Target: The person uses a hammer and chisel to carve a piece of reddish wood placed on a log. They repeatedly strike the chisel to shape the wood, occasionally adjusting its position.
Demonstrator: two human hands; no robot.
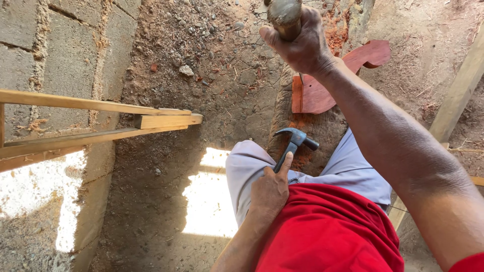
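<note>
Overhead, two bare hands grip two tools above a dirt floor.

Clenched near the lap, the left hand (270, 189) grasps a dark steel claw hammer (296, 140) by its handle, head pointing away over the grey trousers (252, 163). Raised high, the right hand (301, 44) wraps a round, worn wooden handle (285, 16). Beyond lies a reddish carved wooden board (322, 88); pale timber slats (101, 118) lean against the grey block wall (65, 55).

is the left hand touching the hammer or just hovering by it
Touching. The head view shows the left hand wrapped around the handle of the claw hammer, thumb lying along the handle, with no gap visible.
</note>
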